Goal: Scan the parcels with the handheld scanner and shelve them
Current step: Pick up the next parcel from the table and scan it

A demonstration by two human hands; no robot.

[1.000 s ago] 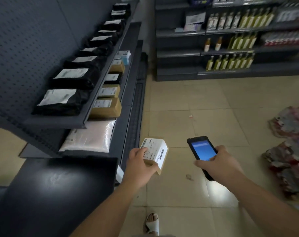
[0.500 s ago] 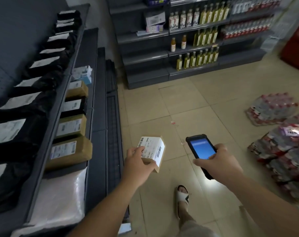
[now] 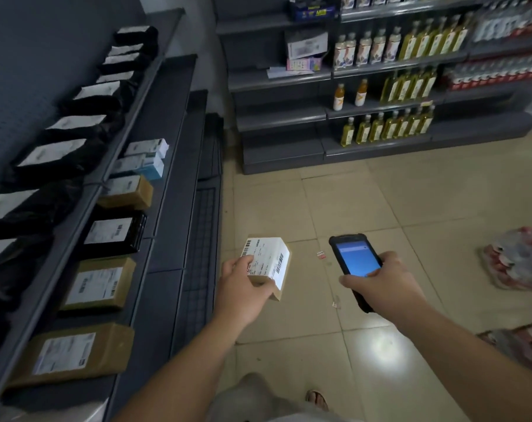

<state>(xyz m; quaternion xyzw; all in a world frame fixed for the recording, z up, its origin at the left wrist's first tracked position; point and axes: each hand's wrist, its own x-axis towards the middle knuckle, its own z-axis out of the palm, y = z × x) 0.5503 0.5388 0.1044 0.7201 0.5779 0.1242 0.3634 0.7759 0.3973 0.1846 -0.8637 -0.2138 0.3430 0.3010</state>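
Under both hands (image 3: 243, 287), parcel (image 3: 269, 260) base seems hidden.

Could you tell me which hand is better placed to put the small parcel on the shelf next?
The left hand. It already holds the parcel and is on the side nearest the shelf with the other boxes. The right hand is farther away and its grip is taken up by the scanner.

parcel (image 3: 269, 263) label barcodes only, print too small to read
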